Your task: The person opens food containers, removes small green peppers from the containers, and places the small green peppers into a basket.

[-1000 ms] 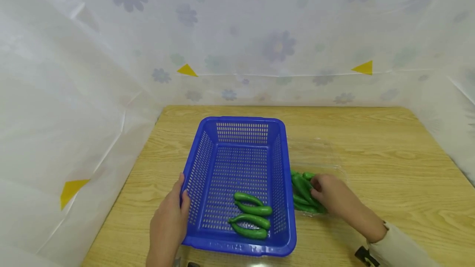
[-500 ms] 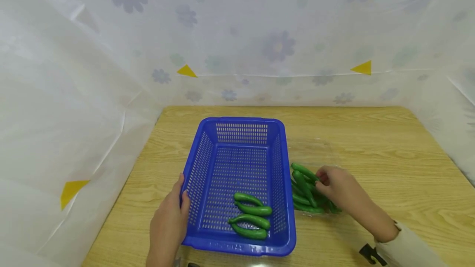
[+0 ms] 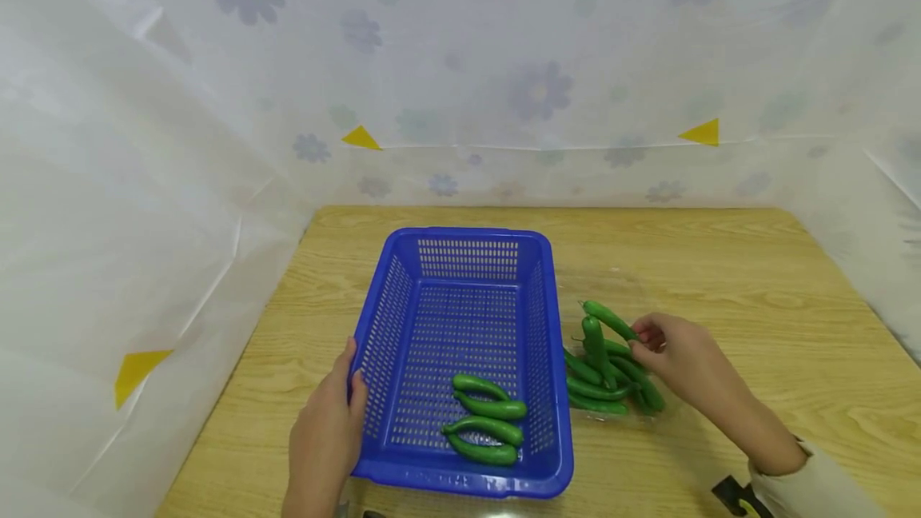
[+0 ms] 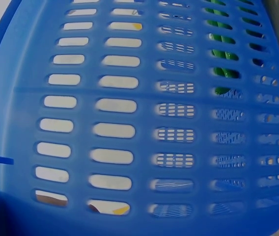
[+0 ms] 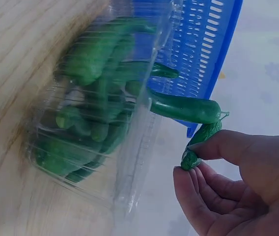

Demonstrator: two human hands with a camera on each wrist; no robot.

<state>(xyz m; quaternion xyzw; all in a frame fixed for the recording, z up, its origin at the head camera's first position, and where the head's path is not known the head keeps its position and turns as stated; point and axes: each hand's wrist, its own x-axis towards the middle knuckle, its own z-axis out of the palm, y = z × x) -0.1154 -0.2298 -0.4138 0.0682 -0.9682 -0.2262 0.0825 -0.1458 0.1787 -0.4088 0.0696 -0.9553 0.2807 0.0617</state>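
Observation:
My left hand (image 3: 324, 430) grips the left rim of a blue perforated plastic basket (image 3: 460, 482). The basket's slotted wall (image 4: 26, 118) fills the left wrist view, hiding the hand there. Several green chili peppers (image 3: 491, 408) lie at the near end of the basket floor. To its right, my right hand (image 3: 679, 350) pinches one green chili pepper (image 3: 607, 318) by its end, between thumb and fingers. Beneath it, a clear plastic box (image 5: 125, 191) holds several more peppers (image 5: 88, 59). One other pepper (image 5: 186, 108) sticks up past the box rim, close to the held one.
The wood-grain table (image 3: 755, 286) reaches back to a flower-printed plastic sheet (image 3: 446, 62), with more sheeting at both sides. Yellow triangles (image 3: 701, 133) mark the sheets. The basket's right side stands against the clear box and overlaps part of it in the head view.
My right hand has moved right and slightly up, drawing a chili pepper from the pile. Other peppers there have shifted and spread. The left hand and basket stay put.

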